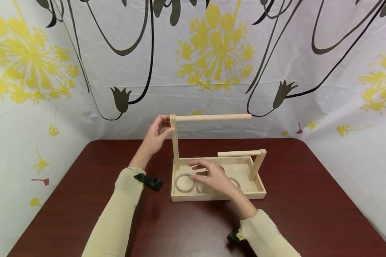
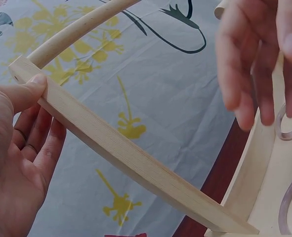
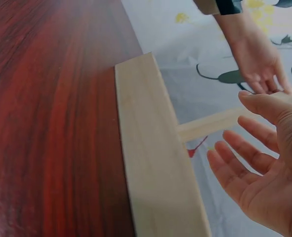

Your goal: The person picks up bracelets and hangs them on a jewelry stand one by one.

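Note:
My left hand (image 1: 155,134) pinches the upper end of a tall wooden post (image 1: 175,142) between thumb and fingers. From that post's top a round wooden rod (image 1: 212,117) runs out to the right. The post rises from the left end of a shallow wooden tray (image 1: 218,196). Over the tray's middle hovers my right hand (image 1: 213,177), fingers spread and slightly bent, holding nothing. Below it lie several pale translucent rings; one ring (image 1: 177,185) shows whole at the left, while others are partly covered by the hand. The left wrist view shows the thumb (image 2: 34,85) on the post's side.
At the tray's right end stands a shorter post (image 1: 257,165) with its own rod (image 1: 239,154) pointing left. The tray rests on a dark red wooden table (image 1: 296,207). A white cloth (image 1: 167,64) with yellow and grey flowers hangs behind and at both sides.

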The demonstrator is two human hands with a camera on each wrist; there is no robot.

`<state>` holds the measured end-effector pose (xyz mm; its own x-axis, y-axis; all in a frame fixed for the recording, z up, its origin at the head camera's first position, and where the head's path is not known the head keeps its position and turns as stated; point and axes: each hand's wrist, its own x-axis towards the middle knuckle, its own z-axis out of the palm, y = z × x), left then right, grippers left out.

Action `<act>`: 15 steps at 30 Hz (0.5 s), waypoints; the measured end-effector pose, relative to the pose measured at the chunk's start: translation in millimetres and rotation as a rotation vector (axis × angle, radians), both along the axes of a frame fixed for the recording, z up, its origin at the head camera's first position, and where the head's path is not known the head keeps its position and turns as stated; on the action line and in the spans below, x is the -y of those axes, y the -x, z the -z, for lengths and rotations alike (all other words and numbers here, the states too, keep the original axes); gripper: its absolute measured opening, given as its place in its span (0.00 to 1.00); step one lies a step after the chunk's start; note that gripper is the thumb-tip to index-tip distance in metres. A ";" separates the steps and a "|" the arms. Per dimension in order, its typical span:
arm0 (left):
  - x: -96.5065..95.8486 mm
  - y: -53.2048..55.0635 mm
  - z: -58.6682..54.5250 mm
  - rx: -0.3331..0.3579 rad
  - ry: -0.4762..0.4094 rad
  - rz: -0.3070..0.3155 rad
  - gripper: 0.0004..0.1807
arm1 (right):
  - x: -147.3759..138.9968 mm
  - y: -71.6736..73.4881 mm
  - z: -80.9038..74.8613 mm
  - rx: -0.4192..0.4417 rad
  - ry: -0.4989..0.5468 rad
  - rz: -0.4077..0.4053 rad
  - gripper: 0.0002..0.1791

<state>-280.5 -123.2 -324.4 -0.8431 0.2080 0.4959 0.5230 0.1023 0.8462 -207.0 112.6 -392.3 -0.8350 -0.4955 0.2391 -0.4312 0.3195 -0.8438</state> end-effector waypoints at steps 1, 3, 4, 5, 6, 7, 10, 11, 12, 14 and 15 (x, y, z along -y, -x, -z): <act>0.0 0.3 -0.2 -0.004 -0.001 0.000 0.18 | 0.1 1.4 2.4 0.007 0.010 0.002 0.23; -0.1 0.5 -0.3 -0.008 -0.003 0.002 0.18 | 0.2 3.8 7.5 0.026 0.031 -0.003 0.23; -0.2 0.4 -0.3 -0.011 -0.005 0.002 0.18 | 0.0 4.9 10.1 0.037 0.040 -0.008 0.23; -0.4 0.6 0.1 -0.013 -0.007 0.002 0.18 | -0.1 5.9 12.4 0.047 0.048 -0.013 0.24; -0.8 0.7 0.3 -0.013 -0.011 0.003 0.18 | -0.3 6.8 14.5 0.059 0.057 -0.019 0.24; -1.0 1.2 1.0 -0.014 -0.010 0.002 0.18 | -0.9 7.6 16.8 0.069 0.058 -0.019 0.24; -1.6 1.0 1.5 -0.006 -0.015 0.006 0.18 | -2.8 9.5 21.9 0.118 0.077 -0.022 0.25; -1.7 1.1 1.6 -0.005 -0.015 0.007 0.18 | -3.3 10.1 23.3 0.132 0.085 -0.023 0.26; -1.7 0.9 1.5 -0.004 -0.013 0.008 0.18 | -3.8 10.8 24.6 0.144 0.091 -0.025 0.26; -1.3 0.3 0.8 -0.005 -0.011 0.010 0.18 | -4.3 12.0 26.3 0.163 0.102 -0.030 0.27; -1.1 0.2 0.5 -0.007 -0.011 0.010 0.18 | -4.2 12.5 26.8 0.170 0.107 -0.034 0.27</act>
<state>-280.7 -122.1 -324.9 -0.8376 0.2110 0.5039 0.5297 0.0878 0.8436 -219.5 116.8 -419.1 -0.8511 -0.5036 0.1485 -0.2884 0.2120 -0.9337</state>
